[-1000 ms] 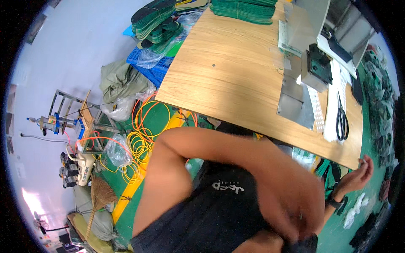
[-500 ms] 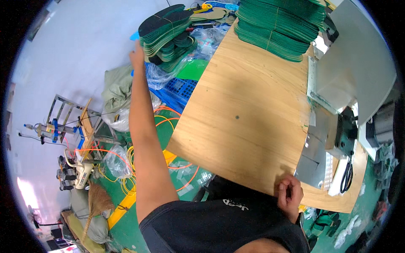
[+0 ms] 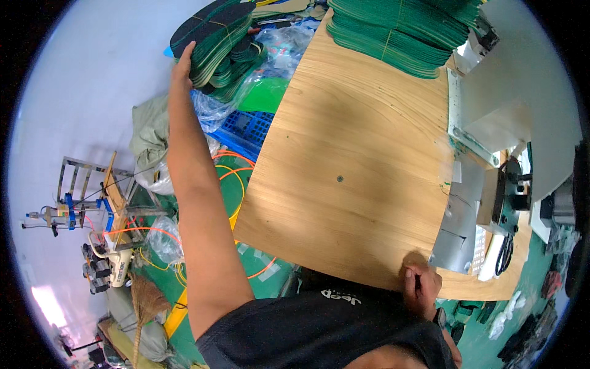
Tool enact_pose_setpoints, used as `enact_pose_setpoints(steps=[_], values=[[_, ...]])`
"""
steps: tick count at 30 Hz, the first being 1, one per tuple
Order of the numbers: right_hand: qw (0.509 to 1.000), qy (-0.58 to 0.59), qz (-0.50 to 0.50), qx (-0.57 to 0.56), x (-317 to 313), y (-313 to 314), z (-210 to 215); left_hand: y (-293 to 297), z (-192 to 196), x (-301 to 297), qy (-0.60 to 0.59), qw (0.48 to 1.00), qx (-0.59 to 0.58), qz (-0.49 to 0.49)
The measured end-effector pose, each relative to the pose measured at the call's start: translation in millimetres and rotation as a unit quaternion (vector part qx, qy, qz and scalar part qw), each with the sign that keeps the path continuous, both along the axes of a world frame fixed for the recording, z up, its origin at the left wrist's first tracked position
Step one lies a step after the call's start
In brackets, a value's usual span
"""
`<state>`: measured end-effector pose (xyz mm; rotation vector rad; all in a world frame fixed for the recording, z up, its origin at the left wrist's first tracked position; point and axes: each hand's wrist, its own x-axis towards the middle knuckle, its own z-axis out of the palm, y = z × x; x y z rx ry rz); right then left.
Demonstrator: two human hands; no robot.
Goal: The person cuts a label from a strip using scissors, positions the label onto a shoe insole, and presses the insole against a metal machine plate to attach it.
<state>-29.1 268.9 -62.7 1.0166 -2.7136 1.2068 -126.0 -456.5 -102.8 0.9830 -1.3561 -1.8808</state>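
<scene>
My left hand (image 3: 182, 66) is stretched far out to the left of the wooden table (image 3: 356, 160) and grips the edge of a stack of dark green shoe insoles (image 3: 212, 34) that rests on a heap beyond the table's left corner. My right hand (image 3: 421, 284) rests on the near edge of the table, fingers curled over it, holding nothing loose. A larger pile of green insoles (image 3: 399, 27) lies at the table's far end.
A sewing machine (image 3: 510, 129) with a metal plate (image 3: 458, 227) stands at the table's right. Blue crate (image 3: 243, 132), plastic bags and orange cables (image 3: 236, 178) lie on the green floor at left. A metal rack and broom (image 3: 144, 307) are further left.
My left arm has swung from across my body out to the far left and reached the insole stack. My right hand has settled on the table's near edge. The view has tilted toward the table.
</scene>
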Motion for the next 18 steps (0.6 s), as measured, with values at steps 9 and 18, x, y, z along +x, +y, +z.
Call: enact_pose_setpoints(steps=[9,18], values=[[0.998,-0.037,-0.012,-0.045,1.7,17.9,-11.5,120.6,76.3,28.8,0.184,0.967,-0.141,0.104],[0.946,0.000,0.007,-0.325,-39.0,-81.6,33.8,390.9,89.5,150.4,-0.025,0.833,-0.540,-0.116]])
